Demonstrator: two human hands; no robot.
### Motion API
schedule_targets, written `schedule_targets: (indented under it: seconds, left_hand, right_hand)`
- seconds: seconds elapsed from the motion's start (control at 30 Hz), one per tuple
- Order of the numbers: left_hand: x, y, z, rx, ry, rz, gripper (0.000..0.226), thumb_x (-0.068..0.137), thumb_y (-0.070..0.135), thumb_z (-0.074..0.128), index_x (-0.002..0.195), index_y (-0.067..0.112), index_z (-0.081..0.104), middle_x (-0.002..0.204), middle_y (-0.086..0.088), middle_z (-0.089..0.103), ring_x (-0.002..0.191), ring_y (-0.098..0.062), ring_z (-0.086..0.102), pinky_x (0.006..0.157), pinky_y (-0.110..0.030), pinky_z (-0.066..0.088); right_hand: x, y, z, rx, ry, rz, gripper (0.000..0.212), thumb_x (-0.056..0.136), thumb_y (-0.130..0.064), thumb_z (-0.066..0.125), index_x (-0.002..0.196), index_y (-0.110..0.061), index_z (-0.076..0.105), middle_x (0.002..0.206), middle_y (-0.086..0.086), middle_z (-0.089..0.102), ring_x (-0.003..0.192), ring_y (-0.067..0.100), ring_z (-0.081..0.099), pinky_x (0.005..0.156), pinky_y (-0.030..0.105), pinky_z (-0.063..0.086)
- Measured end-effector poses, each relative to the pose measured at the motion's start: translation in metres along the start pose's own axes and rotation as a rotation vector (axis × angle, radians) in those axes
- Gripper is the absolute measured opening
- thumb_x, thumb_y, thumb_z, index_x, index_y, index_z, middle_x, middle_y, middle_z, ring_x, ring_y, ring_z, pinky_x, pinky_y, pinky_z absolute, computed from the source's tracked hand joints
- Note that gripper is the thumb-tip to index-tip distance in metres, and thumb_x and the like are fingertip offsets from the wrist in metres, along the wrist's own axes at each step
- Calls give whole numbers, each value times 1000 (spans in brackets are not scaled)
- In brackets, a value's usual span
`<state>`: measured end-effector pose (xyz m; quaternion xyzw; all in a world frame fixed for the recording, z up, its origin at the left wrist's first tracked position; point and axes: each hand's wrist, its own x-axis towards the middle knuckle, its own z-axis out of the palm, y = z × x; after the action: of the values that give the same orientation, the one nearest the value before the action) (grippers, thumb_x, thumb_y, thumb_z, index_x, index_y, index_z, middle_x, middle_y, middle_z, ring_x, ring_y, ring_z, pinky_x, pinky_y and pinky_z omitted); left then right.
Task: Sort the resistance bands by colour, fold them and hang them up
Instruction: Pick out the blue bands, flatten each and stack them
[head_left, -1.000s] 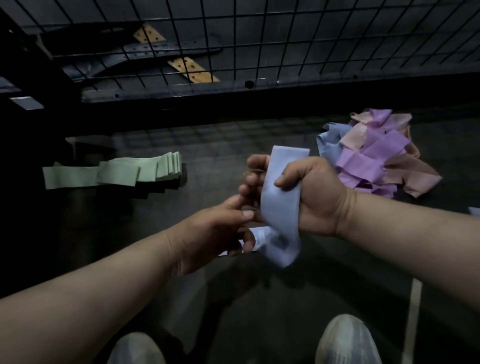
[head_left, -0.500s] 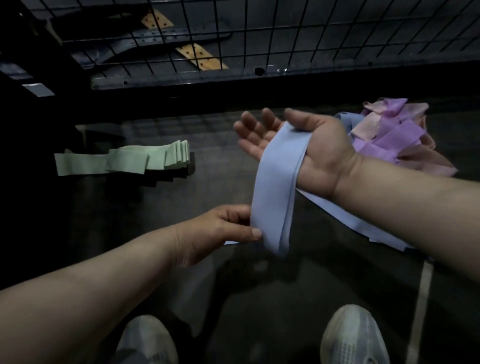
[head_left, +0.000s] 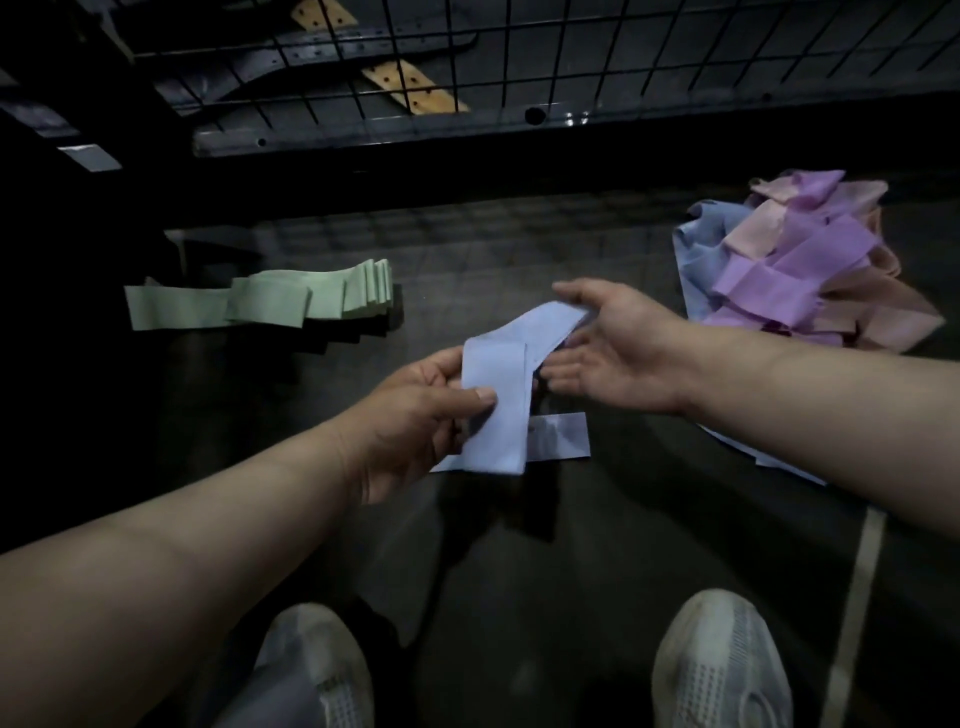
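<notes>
Right hand, fingers wide, had slipped from the blue band, now pinched folded by the left hand; one green stack, one mixed pile.

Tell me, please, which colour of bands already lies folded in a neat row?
The green bands, at the left: folded flat and overlapped in a row. The purple and pink bands at the right lie in a loose heap.

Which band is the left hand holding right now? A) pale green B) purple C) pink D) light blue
D: the left hand pinches a folded light-blue elastic resistance band under its thumb; the pale green folded bands lie apart, farther left.
</notes>
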<state>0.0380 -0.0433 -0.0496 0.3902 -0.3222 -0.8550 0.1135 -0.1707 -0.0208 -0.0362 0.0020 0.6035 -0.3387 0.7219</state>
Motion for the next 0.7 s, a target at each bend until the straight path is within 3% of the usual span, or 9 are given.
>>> schedule_targets:
  seconds: [0.1,0.13,0.2,0.27,0.3,0.4,0.53,0.6,0.7]
  left_hand:
    - [2,2,3,-15,62,6,44,90,-2,56,133,6,55,119,-18,68,98,-28,69,79,-37,59]
    - [2,3,5,-18,83,-1,40,94,-2,52,133,4,54,120,-18,68,101,-30,69,82,-38,58]
    - [3,3,5,-16,133,-22,35,98,-1,46,131,-1,55,122,-20,67,108,-32,67,87,-38,58]
    - [1,4,8,-7,155,-38,32,97,-3,44,127,-5,57,117,-21,69,105,-32,69,81,-35,60]
    - [0,5,11,6,155,-40,31,95,-6,44,122,-6,58,109,-20,72,97,-29,71,75,-33,61]
    - [-2,9,14,-18,138,-67,27,94,-2,46,115,-11,59,96,-18,73,89,-28,73,71,-33,59]
    - [1,5,10,213,286,-255,44,103,39,33,116,3,55,95,-20,70,90,-35,69,73,-37,52]
    - [2,1,4,352,413,-55,23,99,19,42,118,12,51,104,-14,63,90,-23,63,70,-27,50]
    - [8,8,-2,441,260,210,65,68,1,49,130,20,53,130,0,59,114,-10,56,76,-12,49]
  right_hand:
    - [-5,21,-1,-282,0,-52,38,77,-12,62,115,-12,54,87,4,47,74,10,54,69,28,41]
    - [-9,29,-5,-466,-10,-176,53,74,-2,60,125,-18,54,91,4,47,71,8,51,66,25,39]
    - [-17,38,-12,-1028,-43,-560,87,74,0,62,146,-41,34,140,-4,40,116,12,54,94,25,45]
    - [-20,43,-16,-1481,-99,-1001,84,77,-15,68,147,-44,32,159,-6,22,143,15,29,110,29,27]
    - [-17,44,-19,-1573,-116,-1140,74,79,-21,68,146,-38,40,157,-3,29,143,16,31,109,32,29]
    - [-13,43,-14,-1328,-145,-1268,37,87,-16,64,124,-16,67,127,2,64,118,15,60,95,34,48]
    - [-17,25,0,-892,1,-955,12,94,-17,61,102,-13,69,95,5,72,89,16,68,86,44,53]
    - [-19,14,3,-645,-40,-783,8,96,-13,61,101,-14,67,96,13,73,89,20,70,88,46,56]
    - [-24,2,8,-423,-98,-629,14,97,-11,56,107,-8,66,93,10,73,87,21,70,81,35,59]
